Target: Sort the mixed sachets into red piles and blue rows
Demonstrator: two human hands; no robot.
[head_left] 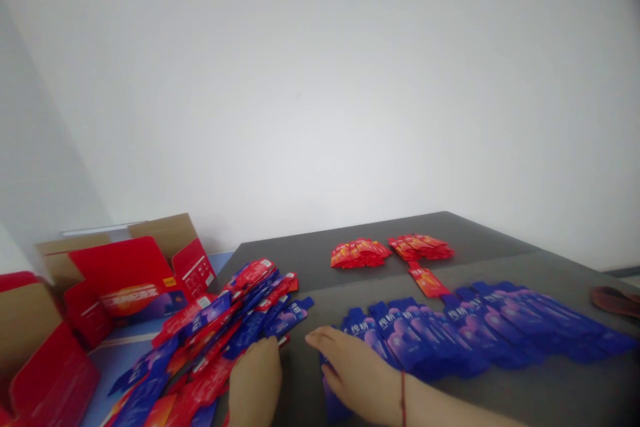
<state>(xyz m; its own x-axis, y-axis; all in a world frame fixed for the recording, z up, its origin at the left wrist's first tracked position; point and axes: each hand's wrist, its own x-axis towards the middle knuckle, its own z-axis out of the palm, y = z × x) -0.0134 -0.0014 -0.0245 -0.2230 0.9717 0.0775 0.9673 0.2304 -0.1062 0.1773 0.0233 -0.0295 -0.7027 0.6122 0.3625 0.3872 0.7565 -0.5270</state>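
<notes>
Two hands are low at the near edge of the dark table [500,240]. The left hand [255,380] sits knuckles-up on the near end of a loose heap of red and blue sachets [220,327], its fingers curled down into it; I cannot tell whether it grips any of them. The right hand [357,370], with a red string [403,397] at the wrist, lies palm down, fingers straight and close together and pointing left. It clasps nothing and rests on the left end of an overlapping row of blue sachets [475,330] that runs off to the right. Beyond the row lies a single red sachet [429,281]. Farther back, a left pile of red sachets [359,252] and a right pile of red sachets [421,247] sit just beside each other. Left of the table, red printed cartons [130,280] stand open against brown cardboard [167,230]
</notes>
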